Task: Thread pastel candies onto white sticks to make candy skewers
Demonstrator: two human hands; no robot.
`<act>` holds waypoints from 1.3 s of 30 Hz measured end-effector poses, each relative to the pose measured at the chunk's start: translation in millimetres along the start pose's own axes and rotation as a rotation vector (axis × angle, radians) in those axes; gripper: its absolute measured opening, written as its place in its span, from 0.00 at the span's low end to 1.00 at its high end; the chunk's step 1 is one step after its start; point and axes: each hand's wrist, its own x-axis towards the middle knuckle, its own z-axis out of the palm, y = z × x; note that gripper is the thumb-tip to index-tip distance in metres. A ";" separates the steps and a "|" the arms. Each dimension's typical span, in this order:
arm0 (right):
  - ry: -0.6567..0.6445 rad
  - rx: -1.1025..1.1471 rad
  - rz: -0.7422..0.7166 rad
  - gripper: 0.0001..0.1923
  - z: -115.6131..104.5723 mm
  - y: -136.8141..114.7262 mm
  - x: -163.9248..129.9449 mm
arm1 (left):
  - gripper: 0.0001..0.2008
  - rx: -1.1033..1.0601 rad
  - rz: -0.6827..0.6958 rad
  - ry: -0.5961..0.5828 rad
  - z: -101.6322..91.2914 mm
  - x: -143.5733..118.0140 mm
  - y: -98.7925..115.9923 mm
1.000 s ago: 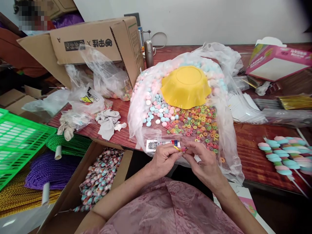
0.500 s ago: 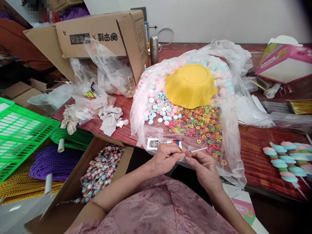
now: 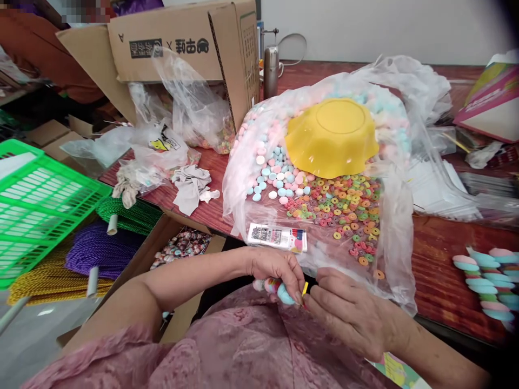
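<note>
Pastel candy pieces on a skewer (image 3: 272,286) sat pinched in the left hand (image 3: 275,268), its fingers clamped around the stack, low over the pink-clad lap just before the desk (image 3: 441,265) edge. The right hand (image 3: 348,313) met it, fingers pressed together on a small yellow ring (image 3: 305,287) at the skewer's end. Just beyond lay the clear plastic bag (image 3: 395,216) of coloured ring candies (image 3: 344,208), with an upturned yellow bowl (image 3: 332,138) resting on it.
</note>
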 end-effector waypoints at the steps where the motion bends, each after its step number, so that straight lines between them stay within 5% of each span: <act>1: -0.005 0.006 -0.015 0.17 -0.2 -0.4 1.2 | 0.04 0.034 -0.027 -0.034 -1.2 0.6 1.7; 10: -0.098 -0.060 0.051 0.12 2.6 2.1 -0.7 | 0.07 0.230 0.012 -0.153 -5.3 -0.6 19.1; 14: -0.131 -0.168 0.089 0.12 -3.8 -6.2 10.7 | 0.09 0.611 0.052 -0.187 -18.3 -20.1 45.2; 17: -0.184 -0.266 0.109 0.13 -4.6 -3.6 15.7 | 0.14 1.106 0.103 0.056 -9.2 -48.6 70.6; 21: -0.063 -0.395 0.326 0.14 -6.9 27.1 8.6 | 0.08 1.750 0.598 0.829 43.9 -70.3 72.3; 22: 0.015 -0.373 0.409 0.13 -9.9 35.3 6.8 | 0.08 1.869 0.728 0.877 54.8 -67.7 64.4; 24: 0.184 -0.231 0.607 0.10 -17.0 44.2 7.5 | 0.08 2.011 0.902 0.750 61.9 -52.5 44.6; 26: 0.337 0.048 0.798 0.09 -19.7 40.0 15.1 | 0.06 1.917 0.863 0.739 48.9 -31.0 29.5; 28: 0.409 0.425 0.920 0.10 -13.8 27.1 25.8 | 0.10 1.549 0.813 0.803 27.5 -14.2 25.1; 32: 0.341 0.978 0.974 0.16 11.8 11.3 36.5 | 0.17 0.912 1.030 0.864 9.5 -11.6 29.5; 35: 0.427 0.728 0.965 0.14 23.5 17.5 35.0 | 0.29 0.709 1.130 0.943 18.6 -20.8 17.9; 37: 0.532 0.329 0.785 0.11 28.6 20.6 37.8 | 0.39 0.529 1.037 0.887 23.7 -28.6 1.3; 39: 0.556 0.032 0.522 0.11 37.4 18.7 46.9 | 0.37 0.398 0.879 0.743 24.7 -41.4 -17.5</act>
